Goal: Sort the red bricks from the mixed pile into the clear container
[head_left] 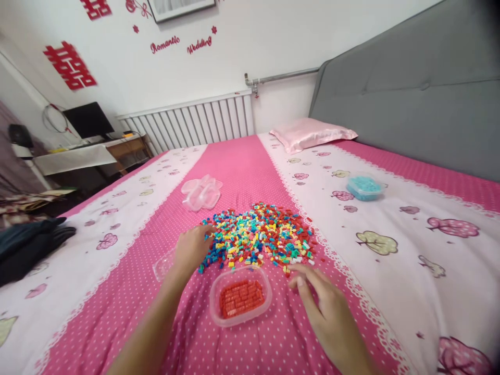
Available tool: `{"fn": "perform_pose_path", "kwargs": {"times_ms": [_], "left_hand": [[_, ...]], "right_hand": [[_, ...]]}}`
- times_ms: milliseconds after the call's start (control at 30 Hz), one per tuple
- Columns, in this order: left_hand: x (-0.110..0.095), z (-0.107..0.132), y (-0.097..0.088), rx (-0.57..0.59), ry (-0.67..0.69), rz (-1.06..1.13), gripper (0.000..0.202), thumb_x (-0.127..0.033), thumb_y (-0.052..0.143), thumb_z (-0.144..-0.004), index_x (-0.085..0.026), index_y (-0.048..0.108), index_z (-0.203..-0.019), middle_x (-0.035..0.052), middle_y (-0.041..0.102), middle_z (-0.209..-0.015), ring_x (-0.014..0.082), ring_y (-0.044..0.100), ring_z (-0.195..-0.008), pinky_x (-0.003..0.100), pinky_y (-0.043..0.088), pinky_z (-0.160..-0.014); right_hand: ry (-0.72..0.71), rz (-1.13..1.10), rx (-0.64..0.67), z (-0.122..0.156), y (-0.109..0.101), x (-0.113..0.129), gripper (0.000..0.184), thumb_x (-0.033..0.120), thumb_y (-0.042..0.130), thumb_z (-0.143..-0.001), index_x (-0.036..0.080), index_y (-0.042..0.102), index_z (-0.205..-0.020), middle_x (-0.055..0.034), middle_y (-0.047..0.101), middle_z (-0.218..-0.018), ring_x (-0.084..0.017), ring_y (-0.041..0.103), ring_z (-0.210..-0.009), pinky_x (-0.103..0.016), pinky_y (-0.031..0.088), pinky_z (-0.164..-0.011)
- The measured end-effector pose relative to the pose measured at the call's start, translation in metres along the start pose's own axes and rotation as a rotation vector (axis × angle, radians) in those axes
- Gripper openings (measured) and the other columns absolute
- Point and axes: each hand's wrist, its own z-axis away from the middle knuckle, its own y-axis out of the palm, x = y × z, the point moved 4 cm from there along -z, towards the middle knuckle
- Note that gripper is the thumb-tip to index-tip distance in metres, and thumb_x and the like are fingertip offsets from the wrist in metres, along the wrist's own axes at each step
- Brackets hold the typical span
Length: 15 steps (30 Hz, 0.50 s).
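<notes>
A loose heap of small coloured toy bricks [253, 232] lies on the pink bedspread in front of me. My left hand [192, 247] reaches to the heap's left edge, its fingers bent and apart among blue bricks; no brick shows in its grasp. Near the heap's lower right edge is my right hand [322, 294], thumb apart from the stretched fingers. Its fingertips come close to a few yellow and red bricks [287, 271]; contact is unclear. Between my hands stands a clear plastic box [267, 291] holding red bricks [241, 298] laid in rows.
A clear lid [162, 265] lies partly behind my left forearm. Clear plastic containers [202, 192] sit beyond the heap. To the right stands a box of light blue pieces [365, 187]. A pink pillow [312, 133] rests by the grey headboard [406, 94]; dark clothing [29, 247] lies left.
</notes>
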Motion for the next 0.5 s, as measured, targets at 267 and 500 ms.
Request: {"fn": "perform_pose_path", "kwargs": {"times_ms": [267,500], "left_hand": [[-0.015,-0.001,0.021,0.184,0.298,0.021,0.022,-0.031,0.056,-0.097,-0.027,0.076,-0.103,0.0031,0.077,-0.113,0.0206,0.066,-0.111,0.032,0.045,-0.100],[-0.034,-0.011,0.045,0.190,0.303,-0.147,0.014,-0.028,0.062,-0.095,-0.021,0.075,-0.098,0.0082,0.074,-0.108,0.0273,0.061,-0.112,0.049,0.036,-0.107]], "right_hand": [[-0.048,0.062,0.016,0.001,0.006,-0.002,0.034,0.034,0.042,-0.101,0.028,0.072,-0.117,-0.0067,0.079,-0.104,-0.028,0.073,-0.102,-0.043,0.059,-0.086],[-0.041,0.057,0.046,0.001,0.006,0.000,0.035,0.029,0.040,-0.101,0.027,0.071,-0.117,-0.0057,0.077,-0.103,-0.025,0.073,-0.097,-0.042,0.058,-0.085]]}}
